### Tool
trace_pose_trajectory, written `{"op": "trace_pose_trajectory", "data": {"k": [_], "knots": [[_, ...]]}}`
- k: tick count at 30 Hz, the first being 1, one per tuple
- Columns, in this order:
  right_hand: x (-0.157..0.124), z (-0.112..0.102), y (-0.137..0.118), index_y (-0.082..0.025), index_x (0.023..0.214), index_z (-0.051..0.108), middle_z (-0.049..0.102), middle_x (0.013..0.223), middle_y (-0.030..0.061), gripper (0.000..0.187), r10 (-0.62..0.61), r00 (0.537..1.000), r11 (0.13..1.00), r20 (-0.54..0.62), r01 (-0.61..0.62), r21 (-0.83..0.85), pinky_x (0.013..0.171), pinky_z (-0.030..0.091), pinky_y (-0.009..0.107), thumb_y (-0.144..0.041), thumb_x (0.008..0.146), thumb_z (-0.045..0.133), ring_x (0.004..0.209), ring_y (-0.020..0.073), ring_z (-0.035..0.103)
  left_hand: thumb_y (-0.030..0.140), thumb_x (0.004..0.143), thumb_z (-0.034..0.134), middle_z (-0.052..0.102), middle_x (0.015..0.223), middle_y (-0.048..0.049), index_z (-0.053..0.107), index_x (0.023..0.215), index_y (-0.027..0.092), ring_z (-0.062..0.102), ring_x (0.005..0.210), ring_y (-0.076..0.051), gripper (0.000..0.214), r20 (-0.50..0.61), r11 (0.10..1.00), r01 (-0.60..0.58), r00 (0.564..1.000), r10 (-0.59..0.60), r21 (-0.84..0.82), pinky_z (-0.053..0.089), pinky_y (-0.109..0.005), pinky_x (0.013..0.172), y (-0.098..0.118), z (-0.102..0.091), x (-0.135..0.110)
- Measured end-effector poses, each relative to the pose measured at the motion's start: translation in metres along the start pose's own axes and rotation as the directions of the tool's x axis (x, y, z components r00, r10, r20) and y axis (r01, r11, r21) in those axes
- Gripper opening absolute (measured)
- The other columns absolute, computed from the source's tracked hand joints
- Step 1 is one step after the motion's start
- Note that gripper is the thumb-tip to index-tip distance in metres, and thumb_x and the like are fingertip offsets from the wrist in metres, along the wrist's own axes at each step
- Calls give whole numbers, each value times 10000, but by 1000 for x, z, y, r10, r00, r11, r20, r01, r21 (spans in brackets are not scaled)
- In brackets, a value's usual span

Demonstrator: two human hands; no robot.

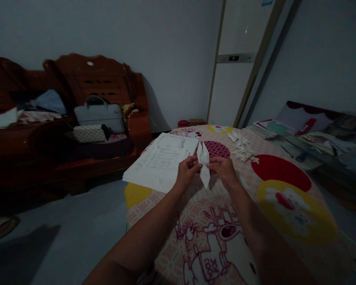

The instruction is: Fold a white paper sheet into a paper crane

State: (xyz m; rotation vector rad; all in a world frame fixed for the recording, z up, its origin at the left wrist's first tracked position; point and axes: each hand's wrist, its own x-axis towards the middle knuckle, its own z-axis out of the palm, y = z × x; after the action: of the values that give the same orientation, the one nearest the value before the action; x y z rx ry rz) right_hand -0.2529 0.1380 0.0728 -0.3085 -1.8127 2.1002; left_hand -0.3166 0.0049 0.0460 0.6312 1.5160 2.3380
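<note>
A folded white paper piece (pixel 204 168), long and pointed with a split upper end, is held upright over the table. My left hand (pixel 188 170) pinches its left edge between thumb and fingers. On its right edge, my right hand (pixel 223 170) grips it the same way. To the left lies a stack of printed white sheets (pixel 161 158). Beyond my right hand sits a small heap of folded paper pieces (pixel 241 146), pale like the one I hold.
A patterned cloth (pixel 154 202) covers the round table. Wooden seating (pixel 97 79) with a grey bag (pixel 101 116) stands at the left. A tall white cabinet-like unit (pixel 233 87) fills the corner. Papers and a red box (pixel 306 126) lie on a surface at the right.
</note>
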Motion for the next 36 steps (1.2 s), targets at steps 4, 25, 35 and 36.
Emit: {"op": "trace_pose_trajectory", "data": {"k": [4, 25, 35, 36], "knots": [[0, -2, 3, -138, 712, 700, 686, 577, 21, 289, 5, 999, 1000, 47, -3, -24, 465, 506, 270, -328, 526, 814, 473, 158, 613, 292, 613, 816, 671, 657, -12, 680, 850, 122, 589, 555, -118, 322, 19, 999, 54, 998, -54, -7, 456, -230, 559, 3, 2, -3], [1, -8, 3, -176, 824, 776, 741, 710, 23, 245, -30, 963, 996, 266, 52, -75, 607, 539, 278, -199, 580, 770, 598, 145, 660, 150, 566, 778, 678, 682, -21, 665, 769, 128, 606, 563, -122, 233, -79, 958, 232, 965, -248, -170, 491, -252, 592, 6, -3, -1], [3, -8, 5, -174, 865, 784, 751, 778, 49, 248, -136, 938, 944, 318, 220, -247, 625, 515, 285, -221, 627, 731, 665, 170, 662, 113, 553, 763, 694, 716, -34, 665, 800, 127, 620, 569, -128, 266, -37, 936, 289, 953, -302, -203, 490, -238, 566, 5, -5, 0], [2, -9, 5, -177, 861, 785, 752, 791, 52, 232, -163, 930, 924, 329, 261, -278, 638, 513, 288, -225, 643, 720, 685, 176, 664, 107, 554, 761, 695, 718, -35, 665, 804, 127, 623, 575, -128, 269, -22, 928, 306, 948, -318, -214, 490, -233, 565, 4, -5, 0]]}}
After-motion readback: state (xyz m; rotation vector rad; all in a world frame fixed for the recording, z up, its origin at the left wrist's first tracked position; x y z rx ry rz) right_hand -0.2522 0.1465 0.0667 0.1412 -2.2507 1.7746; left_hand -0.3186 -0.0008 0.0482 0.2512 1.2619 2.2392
